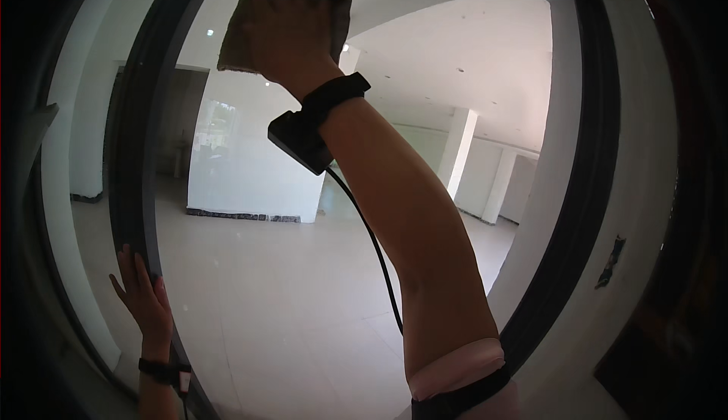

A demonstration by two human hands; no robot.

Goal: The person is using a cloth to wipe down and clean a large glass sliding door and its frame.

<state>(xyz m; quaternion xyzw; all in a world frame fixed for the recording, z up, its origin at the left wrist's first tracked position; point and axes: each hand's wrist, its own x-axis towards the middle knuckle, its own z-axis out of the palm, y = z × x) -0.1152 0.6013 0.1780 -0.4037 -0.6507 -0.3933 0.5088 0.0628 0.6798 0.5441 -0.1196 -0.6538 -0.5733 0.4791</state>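
High in the view, my right hand [293, 36] is spread over a brownish cloth [234, 47], holding it against a large glass pane [273, 283]. Part of the cloth is bunched up beyond the fingers, at the right. My right arm reaches up across the pane, with a black band and box [304, 141] strapped at the wrist and a black cable running down from it. At the lower left, my left hand [145, 303] rests on the dark upright frame post [133, 152], fingers apart and holding nothing.
A dark frame side [597, 118] bounds the pane at the right, beside a pale wall [642, 152] with a ragged hole [611, 263]. Through the glass I see a room with a pale tiled floor, a white partition [250, 164] and columns [458, 149].
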